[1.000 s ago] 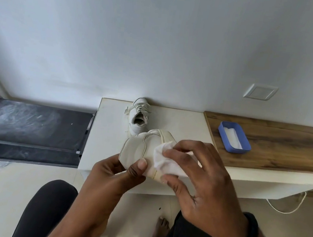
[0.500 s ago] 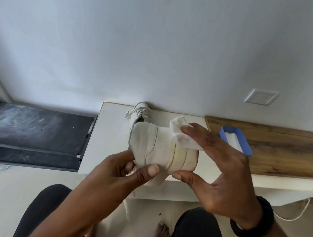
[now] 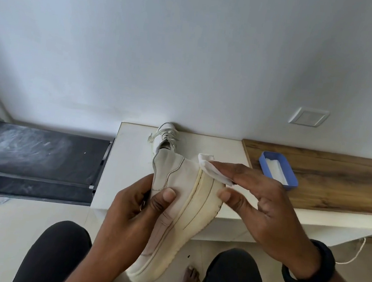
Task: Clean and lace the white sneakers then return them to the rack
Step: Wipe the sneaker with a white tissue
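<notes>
Left hand clamps the sneaker sideways, turning its yellowed sole edge outward so the right hand, pinching a wipe, can scrub it.

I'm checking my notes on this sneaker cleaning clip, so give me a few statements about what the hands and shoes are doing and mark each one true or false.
1. The left hand grips the held sneaker by its upper. True.
2. The right hand presses a white wipe against the sneaker near its sole. True.
3. The second sneaker lies on the floor. False: it stands on the white counter by the wall.
4. The blue tray sits on the dark rack at the left. False: it sits on the wooden surface at the right.
5. The held sneaker rests on the counter. False: it is held up in both hands.
</notes>
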`<action>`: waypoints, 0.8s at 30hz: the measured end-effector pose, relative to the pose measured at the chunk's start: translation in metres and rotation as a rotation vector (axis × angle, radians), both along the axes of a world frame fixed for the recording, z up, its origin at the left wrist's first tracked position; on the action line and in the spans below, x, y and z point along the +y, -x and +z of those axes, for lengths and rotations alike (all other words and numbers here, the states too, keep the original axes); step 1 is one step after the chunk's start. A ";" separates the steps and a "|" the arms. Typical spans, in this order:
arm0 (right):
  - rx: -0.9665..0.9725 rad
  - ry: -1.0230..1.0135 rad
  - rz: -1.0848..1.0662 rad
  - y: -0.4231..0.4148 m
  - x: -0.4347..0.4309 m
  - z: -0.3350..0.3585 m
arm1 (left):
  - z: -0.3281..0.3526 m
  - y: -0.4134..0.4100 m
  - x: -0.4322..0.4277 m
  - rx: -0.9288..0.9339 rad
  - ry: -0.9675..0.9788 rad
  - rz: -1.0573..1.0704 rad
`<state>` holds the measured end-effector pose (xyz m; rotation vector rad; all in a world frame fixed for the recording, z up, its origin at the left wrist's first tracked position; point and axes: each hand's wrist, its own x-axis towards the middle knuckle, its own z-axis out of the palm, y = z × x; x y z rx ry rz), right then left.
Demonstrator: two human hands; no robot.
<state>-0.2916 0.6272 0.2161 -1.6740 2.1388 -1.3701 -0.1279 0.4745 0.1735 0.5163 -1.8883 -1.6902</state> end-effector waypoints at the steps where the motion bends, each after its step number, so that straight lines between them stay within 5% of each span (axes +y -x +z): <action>1: 0.004 0.015 -0.037 0.000 0.000 0.000 | 0.001 0.001 0.001 0.014 0.007 0.012; 6: 0.098 0.119 -0.161 -0.004 -0.003 0.005 | 0.002 0.004 0.005 0.036 0.089 0.054; 14: 0.515 0.116 -0.166 -0.020 -0.003 0.016 | 0.006 0.007 0.007 0.049 0.094 0.082; 24: 0.441 0.080 -0.214 -0.015 -0.005 0.023 | 0.004 0.009 0.008 0.080 0.238 0.110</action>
